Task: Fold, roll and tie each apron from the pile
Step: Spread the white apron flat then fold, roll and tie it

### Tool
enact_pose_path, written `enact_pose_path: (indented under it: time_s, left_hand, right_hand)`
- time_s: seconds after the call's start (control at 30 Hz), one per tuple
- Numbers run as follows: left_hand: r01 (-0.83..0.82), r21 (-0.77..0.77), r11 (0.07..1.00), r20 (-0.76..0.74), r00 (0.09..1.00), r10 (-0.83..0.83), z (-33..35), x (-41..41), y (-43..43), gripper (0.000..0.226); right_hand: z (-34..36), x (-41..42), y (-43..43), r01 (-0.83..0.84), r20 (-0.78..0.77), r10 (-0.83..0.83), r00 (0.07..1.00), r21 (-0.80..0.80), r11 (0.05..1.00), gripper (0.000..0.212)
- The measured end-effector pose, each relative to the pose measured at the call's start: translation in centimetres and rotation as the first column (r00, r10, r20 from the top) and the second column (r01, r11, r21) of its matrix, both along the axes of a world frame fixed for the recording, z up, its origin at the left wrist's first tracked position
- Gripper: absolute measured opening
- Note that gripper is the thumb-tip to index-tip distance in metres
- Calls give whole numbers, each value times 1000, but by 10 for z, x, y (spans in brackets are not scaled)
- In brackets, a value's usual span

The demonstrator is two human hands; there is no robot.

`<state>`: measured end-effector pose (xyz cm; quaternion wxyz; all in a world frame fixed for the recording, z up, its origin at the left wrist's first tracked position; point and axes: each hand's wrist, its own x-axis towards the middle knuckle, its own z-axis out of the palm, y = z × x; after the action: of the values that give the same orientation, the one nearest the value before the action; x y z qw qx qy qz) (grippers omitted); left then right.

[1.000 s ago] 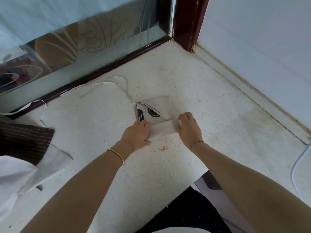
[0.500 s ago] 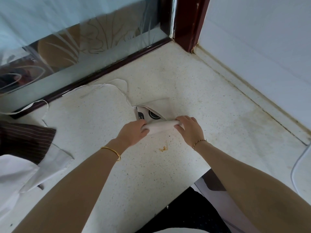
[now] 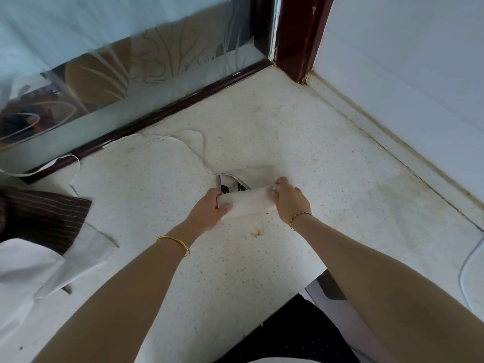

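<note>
A cream apron roll (image 3: 247, 202) lies on the speckled white counter (image 3: 327, 179), with a short unrolled flap showing a black print (image 3: 230, 185) just beyond it. My left hand (image 3: 209, 213) grips the roll's left end, thumb on top. My right hand (image 3: 288, 200) grips the right end with curled fingers. The apron's thin straps (image 3: 188, 142) trail off to the far left across the counter.
A pile of aprons sits at the left: a dark brown striped one (image 3: 44, 218) over white ones (image 3: 34, 271). A frosted glass panel in a dark frame (image 3: 162, 113) bounds the back. A white wall (image 3: 406, 87) runs along the right. An orange stain (image 3: 258, 233) marks the counter.
Both hands have rolled the apron farther away from me. The roll has grown thicker and the unrolled flap with the print has shrunk.
</note>
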<state>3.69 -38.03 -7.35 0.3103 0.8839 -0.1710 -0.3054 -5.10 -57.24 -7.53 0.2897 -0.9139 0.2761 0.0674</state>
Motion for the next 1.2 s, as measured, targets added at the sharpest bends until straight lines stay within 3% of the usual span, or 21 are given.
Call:
enact_pose_path:
  time_s: [0.17, 0.27, 0.33, 0.4, 0.47, 0.6, 0.7, 0.83, 0.87, 1.0, 1.2]
  left_hand:
    - [-71, 35, 997, -8, 997, 71, -1, -2, -5, 35]
    - [-85, 62, 994, -5, 996, 85, -1, 1, -8, 32]
    - [-84, 73, 994, -10, 996, 85, -3, 4, -10, 26]
    - [-85, 71, 994, -25, 996, 87, -4, 6, -10, 22]
    - [-76, 68, 995, -33, 996, 79, -3, 7, -10, 21]
    - [-88, 50, 995, -26, 996, 90, -5, 6, -5, 23]
    - [-97, 29, 995, -50, 994, 99, -4, 5, 1, 29]
    - [-45, 6, 999, -117, 992, 45, -6, 8, 13, 82]
    - [-38, -4, 999, -115, 993, 38, -10, 10, 16, 83]
    - [-106, -70, 992, -87, 991, 100, -2, 5, 11, 35]
    - [-199, -21, 980, -76, 977, 197, -4, 7, 6, 37]
  right_hand:
    - [4, 2, 7, -16, -43, 9, 999, -161, 987, 27]
    - [0, -1, 4, -186, 85, 229, 970, -346, 919, 25]
    - [-3, -5, 1, -325, 103, 380, 919, -345, 881, 27]
    - [-4, -9, -1, -404, 53, 429, 902, -255, 879, 44]
    - [-7, -10, -2, -437, -8, 451, 892, -270, 858, 51]
    - [-10, -5, 0, -435, 9, 471, 882, -369, 821, 29]
    - [-7, -2, -4, -455, 10, 497, 867, -386, 802, 25]
    - [2, 4, -10, -487, -24, 504, 863, -302, 820, 26]
    - [4, 5, -10, -492, -32, 502, 864, -254, 833, 25]
    - [10, 7, -8, -476, -37, 474, 880, -85, 875, 22]
    - [8, 13, -5, -437, -115, 431, 895, -37, 899, 26]
